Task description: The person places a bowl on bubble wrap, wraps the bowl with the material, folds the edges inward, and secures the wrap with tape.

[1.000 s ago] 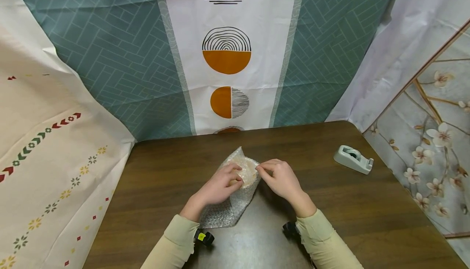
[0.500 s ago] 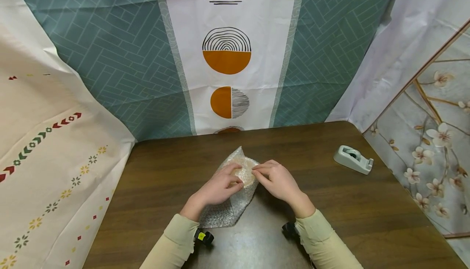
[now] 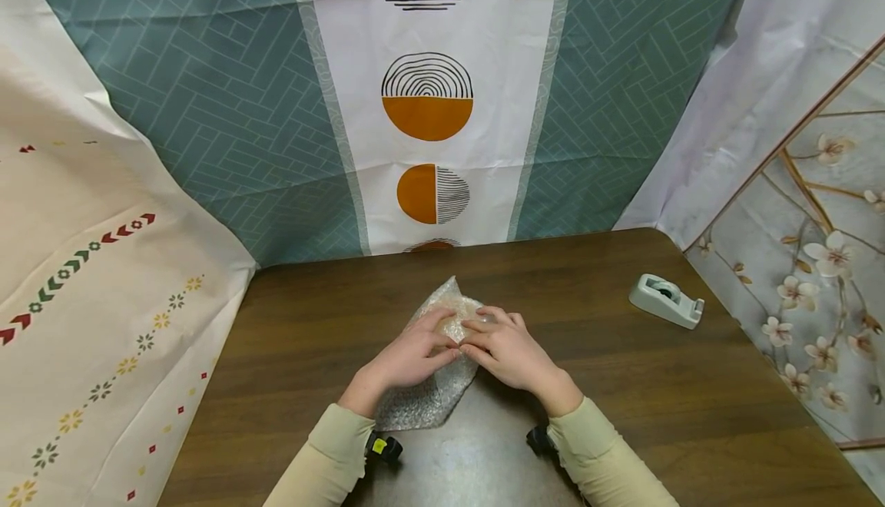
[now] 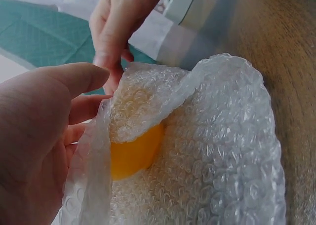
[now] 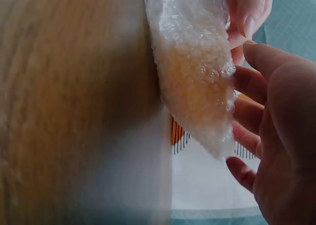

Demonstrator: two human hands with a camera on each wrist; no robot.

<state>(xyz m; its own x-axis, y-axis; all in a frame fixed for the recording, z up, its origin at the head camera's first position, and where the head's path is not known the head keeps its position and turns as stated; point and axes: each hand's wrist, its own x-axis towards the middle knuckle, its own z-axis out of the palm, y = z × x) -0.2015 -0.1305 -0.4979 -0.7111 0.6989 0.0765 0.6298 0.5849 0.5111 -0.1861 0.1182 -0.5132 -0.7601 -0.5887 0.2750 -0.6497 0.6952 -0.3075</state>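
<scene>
A sheet of bubble wrap (image 3: 417, 405) lies folded over something on the table. In the left wrist view, a smooth yellow-orange rounded object (image 4: 136, 156) shows through a gap between the layers; the rest of it is covered, so its kind is unclear. My left hand (image 3: 412, 352) rests on the wrap's left side, with thumb and fingers apart. Against the right side of the wrap, my right hand (image 3: 513, 355) lays loosely spread fingers on the folded part. The two thumbs are close together over the wrap.
A pale tape dispenser (image 3: 664, 299) stands on the right part of the brown wooden table (image 3: 304, 323). Patterned cloths hang behind the table and at both sides. A dark camera is strapped at each wrist.
My right hand has moved left and toward me across the wrap. Its fingers went from pinched together at the wrap's right edge to spread over it. My left hand stays in place.
</scene>
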